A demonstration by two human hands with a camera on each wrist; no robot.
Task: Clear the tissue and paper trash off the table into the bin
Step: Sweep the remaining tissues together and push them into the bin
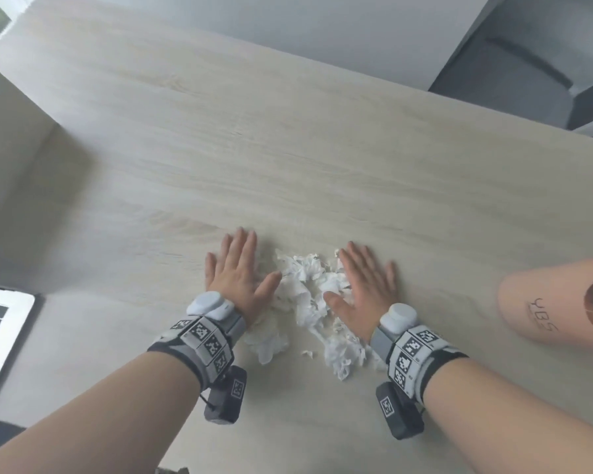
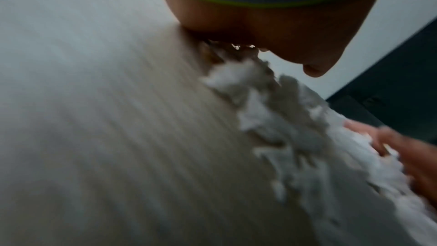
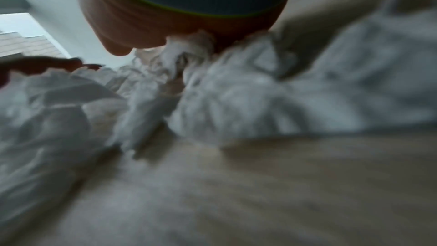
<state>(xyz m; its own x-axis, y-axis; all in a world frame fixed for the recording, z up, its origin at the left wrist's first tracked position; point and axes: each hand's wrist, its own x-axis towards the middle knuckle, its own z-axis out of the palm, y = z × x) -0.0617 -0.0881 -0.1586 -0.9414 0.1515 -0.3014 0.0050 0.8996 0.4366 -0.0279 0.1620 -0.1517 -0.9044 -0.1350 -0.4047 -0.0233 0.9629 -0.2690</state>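
Observation:
A heap of crumpled white tissue and paper scraps lies on the pale wooden table, between my two hands. My left hand lies flat on the table, fingers straight, its thumb side against the left of the heap. My right hand lies flat likewise, its thumb on the right of the heap. In the blurred left wrist view the tissue runs along the table under my palm. In the right wrist view the tissue fills the frame below my palm. A pink bin stands at the right.
A laptop sits at the table's left edge. A grey chair stands beyond the far right edge. A small paper scrap lies loose near the heap. Bare tabletop stretches beyond my fingers.

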